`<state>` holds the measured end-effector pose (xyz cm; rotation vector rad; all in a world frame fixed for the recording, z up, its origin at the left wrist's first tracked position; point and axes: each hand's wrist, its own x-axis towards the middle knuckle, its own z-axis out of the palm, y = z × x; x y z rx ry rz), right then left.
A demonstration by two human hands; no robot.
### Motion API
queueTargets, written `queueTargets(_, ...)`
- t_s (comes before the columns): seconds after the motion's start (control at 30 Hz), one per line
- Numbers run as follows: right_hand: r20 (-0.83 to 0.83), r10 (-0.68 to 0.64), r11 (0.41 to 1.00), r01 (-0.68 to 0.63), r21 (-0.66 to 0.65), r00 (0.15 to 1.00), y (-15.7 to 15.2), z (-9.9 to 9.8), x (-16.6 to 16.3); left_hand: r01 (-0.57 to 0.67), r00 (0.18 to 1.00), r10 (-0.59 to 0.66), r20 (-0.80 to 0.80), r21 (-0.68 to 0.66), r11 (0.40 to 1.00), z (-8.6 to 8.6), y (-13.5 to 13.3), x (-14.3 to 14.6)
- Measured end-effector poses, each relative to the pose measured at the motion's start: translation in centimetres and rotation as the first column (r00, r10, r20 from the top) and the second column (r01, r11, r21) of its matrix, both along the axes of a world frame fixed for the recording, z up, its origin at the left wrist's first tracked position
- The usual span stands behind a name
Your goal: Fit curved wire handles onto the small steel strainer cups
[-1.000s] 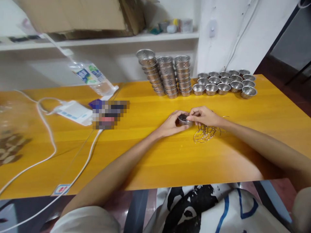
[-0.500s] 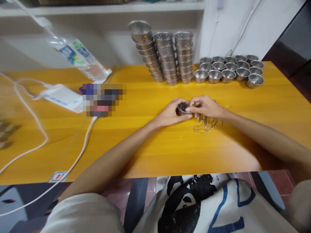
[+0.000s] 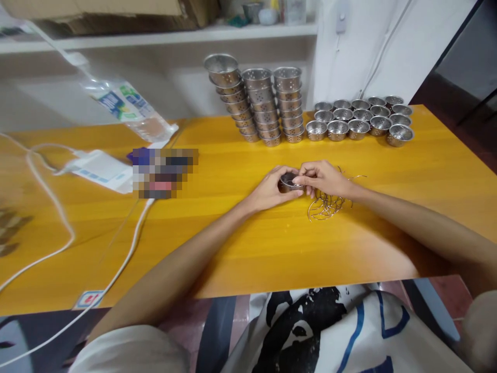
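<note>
A small perforated metal strainer cup (image 3: 290, 182) sits in the grip of my left hand (image 3: 268, 191), its mouth facing up just above or on the yellow table. The fingers and thumb curve around its left side. At the cup's right rim, my right hand (image 3: 320, 177) is closed in a pinch, thumb over the opening. Whatever lies between those fingertips is too small and covered to make out. Right beside and partly beneath my right hand lies a loose tangle of thin curved metal wires (image 3: 325, 207).
Tall stacks of strainer cups (image 3: 257, 101) stand at the back. Rows of single cups (image 3: 359, 127) fill the back right. To the left are a tilted plastic bottle (image 3: 130, 106), a white box-shaped device (image 3: 103, 168), a blurred patch and white cables (image 3: 135, 228).
The whole view has shifted, so the table and cups appear slightly lower. Both hands keep almost the same hold on the cup, with only slight finger movement.
</note>
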<state>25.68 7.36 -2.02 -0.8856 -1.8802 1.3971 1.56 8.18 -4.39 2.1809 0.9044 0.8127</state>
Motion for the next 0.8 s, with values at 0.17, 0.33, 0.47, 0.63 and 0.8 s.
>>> queueTargets(0.17, 0.016, 0.005, 1.0, -0.006, 0.01, 1.0, 0.2, -0.6, -0.1, 0.006, 1.0, -0.006, -0.002, 0.022, 1.0, -0.2, 0.1, -0.2)
queueTargets(0.33, 0.011, 0.028, 1.0, -0.028, -0.012, 1.0, 0.3, -0.6, 0.0, -0.008, 1.0, 0.008, -0.002, 0.042, 0.999, -0.4, 0.0, -0.3)
queueTargets(0.47, -0.07, -0.162, 0.985, 0.165, 0.04, 0.984, 0.3, -0.1, 0.1, -0.145, 0.989, 0.139, 0.046, 0.167, 0.975, -0.3, -0.5, 0.0)
queueTargets(0.63, -0.067, -0.24, 0.971, 0.238, -0.032, 0.969, 0.4, -0.6, -0.2, -0.232, 0.973, 0.192, 0.131, 0.468, 0.853, -0.1, -1.6, 0.5)
queueTargets(0.8, 0.256, -0.335, 0.927, 0.269, 0.26, 0.907, 2.8, 1.1, 2.7, -0.084, 0.996, 0.082, 0.026, 0.528, 0.845, -0.4, -1.6, 0.5)
